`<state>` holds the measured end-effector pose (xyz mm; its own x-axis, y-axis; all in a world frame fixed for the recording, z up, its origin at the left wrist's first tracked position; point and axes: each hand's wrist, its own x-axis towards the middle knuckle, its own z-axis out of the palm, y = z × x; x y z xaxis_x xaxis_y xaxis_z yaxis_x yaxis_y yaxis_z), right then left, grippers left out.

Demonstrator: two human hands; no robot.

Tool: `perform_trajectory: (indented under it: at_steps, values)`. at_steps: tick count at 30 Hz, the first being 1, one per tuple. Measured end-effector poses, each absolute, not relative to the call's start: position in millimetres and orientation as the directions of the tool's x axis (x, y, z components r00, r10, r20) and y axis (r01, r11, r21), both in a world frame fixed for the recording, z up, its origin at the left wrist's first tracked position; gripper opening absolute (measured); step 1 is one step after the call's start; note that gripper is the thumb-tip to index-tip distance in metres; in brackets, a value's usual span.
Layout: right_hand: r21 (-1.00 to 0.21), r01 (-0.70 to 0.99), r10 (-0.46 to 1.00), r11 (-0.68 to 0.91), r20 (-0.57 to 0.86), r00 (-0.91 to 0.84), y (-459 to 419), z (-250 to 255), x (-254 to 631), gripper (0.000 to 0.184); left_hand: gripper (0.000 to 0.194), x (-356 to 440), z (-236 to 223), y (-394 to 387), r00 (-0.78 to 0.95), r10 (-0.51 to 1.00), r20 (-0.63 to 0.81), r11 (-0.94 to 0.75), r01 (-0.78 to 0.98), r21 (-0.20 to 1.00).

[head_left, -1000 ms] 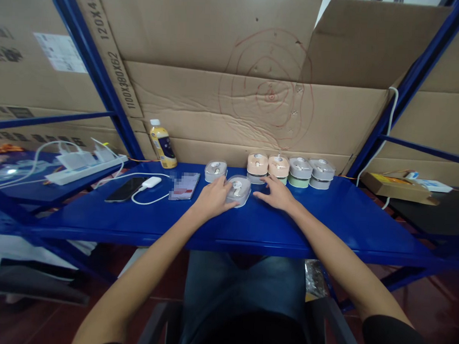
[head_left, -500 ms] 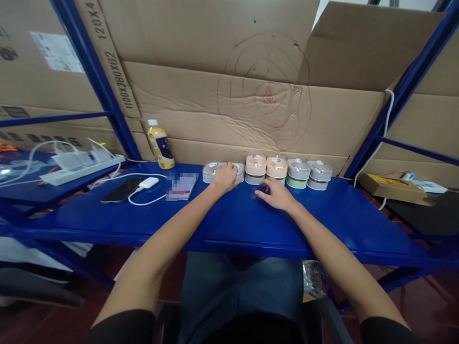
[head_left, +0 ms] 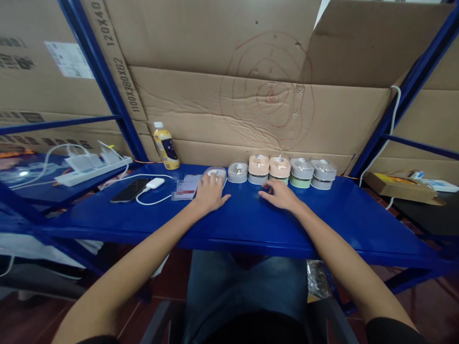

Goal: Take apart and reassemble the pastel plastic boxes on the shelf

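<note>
Stacks (head_left: 301,168): four set two-high
Single cases (head_left: 237,173): two left unstacked
Left hand (head_left: 209,192): laid over leftmost case (head_left: 222,174); grasp can't be told
Right hand (head_left: 280,195): unclenched, nothing held

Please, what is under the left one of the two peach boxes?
Under the left peach box is a grey box. Its front shows; its top is covered.
</note>
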<state>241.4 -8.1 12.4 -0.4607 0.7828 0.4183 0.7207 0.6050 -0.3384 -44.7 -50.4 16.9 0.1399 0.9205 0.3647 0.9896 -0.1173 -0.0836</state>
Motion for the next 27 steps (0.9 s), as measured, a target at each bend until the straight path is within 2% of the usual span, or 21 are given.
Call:
perform_trajectory:
  at_steps: [2, 4, 7, 10, 12, 14, 17, 19, 21, 23, 25, 27]
  values:
    - [-0.366, 0.689, 0.767, 0.625, 0.453, -0.454, -9.5, 12.6, 240.5, 0.034, 0.065, -37.0, 12.0, -80.5, 0.147, 0.892, 0.428, -0.114, 0.988, -0.101]
    - [-0.41, 0.61, 0.728, 0.678, 0.49, -0.479, -13.0, 13.2, 239.1, 0.051, 0.06, -28.9, 8.4, -104.7, 0.192, 0.871, 0.453, -0.173, 0.981, -0.083]
    - [-0.426, 0.462, 0.628, 0.778, 0.516, -0.583, -19.2, 13.9, 236.5, 0.096, 0.05, -18.0, 5.9, -121.6, 0.362, 0.81, 0.462, -0.403, 0.915, -0.01]
    - [-0.409, 0.391, 0.559, 0.824, 0.477, -0.678, -21.8, 13.1, 234.9, 0.119, 0.045, -9.3, 2.9, -115.4, 0.546, 0.686, 0.481, -0.673, 0.727, 0.133]
    - [-0.422, 0.4, 0.568, 0.814, 0.432, -0.7, -21.4, 12.6, 234.8, 0.118, 0.055, -5.2, -0.8, -102.7, 0.563, 0.642, 0.521, -0.744, 0.621, 0.246]
    - [-0.43, 0.432, 0.597, 0.793, 0.406, -0.692, -20.9, 13.0, 235.4, 0.112, 0.076, -3.0, -5.0, -87.1, 0.511, 0.673, 0.535, -0.728, 0.586, 0.355]
    - [-0.432, 0.477, 0.637, 0.766, 0.409, -0.653, -21.2, 16.5, 237.5, 0.105, 0.106, -4.7, -8.5, -65.9, 0.456, 0.77, 0.446, -0.638, 0.559, 0.53]
    - [-0.469, 0.479, 0.664, 0.742, 0.421, -0.618, -21.0, 20.1, 240.7, 0.099, 0.112, -8.2, -8.5, -56.9, 0.475, 0.797, 0.373, -0.595, 0.51, 0.621]
    - [-0.525, 0.467, 0.696, 0.711, 0.437, -0.57, -18.5, 24.1, 246.7, 0.089, 0.112, -12.2, -7.6, -52.6, 0.506, 0.788, 0.35, -0.593, 0.471, 0.653]
    - [-0.571, 0.462, 0.73, 0.679, 0.453, -0.512, -13.1, 27.5, 255.9, 0.076, 0.108, -14.8, -6.9, -51.8, 0.524, 0.765, 0.373, -0.625, 0.468, 0.625]
    - [-0.617, 0.472, 0.774, 0.63, 0.446, -0.451, -5.6, 29.4, 267.2, 0.066, 0.092, -14.9, -6.5, -53.0, 0.56, 0.734, 0.385, -0.667, 0.485, 0.566]
    - [-0.675, 0.488, 0.832, 0.553, 0.413, -0.371, 2.4, 29.3, 278.0, 0.061, 0.069, -13.0, -6.1, -55.3, 0.607, 0.702, 0.372, -0.701, 0.497, 0.511]
